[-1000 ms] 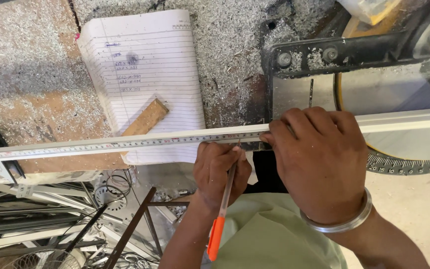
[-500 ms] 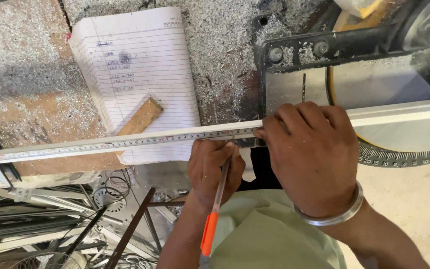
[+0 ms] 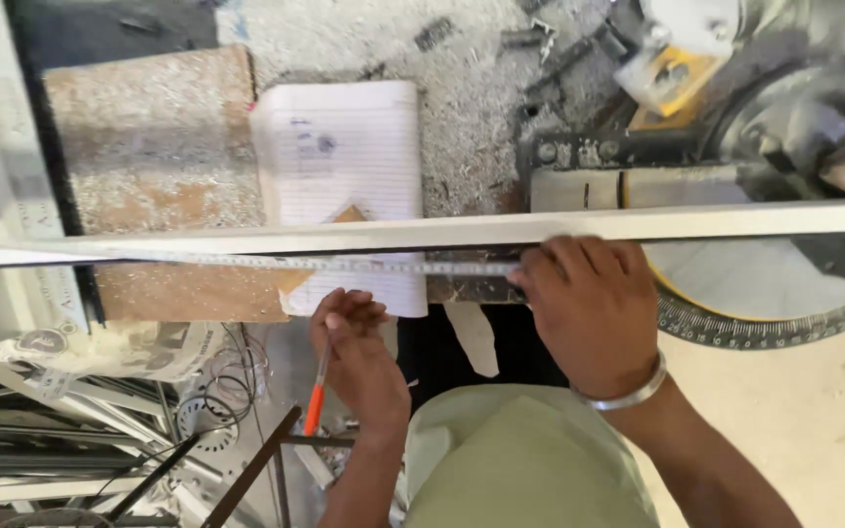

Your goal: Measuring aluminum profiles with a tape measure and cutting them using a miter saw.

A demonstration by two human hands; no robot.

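Note:
A long pale metal bar lies across the bench from left to right. A steel tape measure blade runs along its near edge. My right hand, with a silver bangle on the wrist, presses on the tape and the bar near the middle. My left hand sits just below the tape and holds an orange and grey pen that points down towards me. A lined notebook lies under the bar, with a small wooden block partly hidden by it.
A chop saw with a black fence and a graduated turntable stands at the right. Metal shavings cover the bench. Metal offcuts, wires and rods lie piled at the lower left.
The view has shifted, so the bar and notebook sit lower and further right in the picture. My left hand has dropped slightly away from the tape, with the pen still in it. The right hand stays on the tape.

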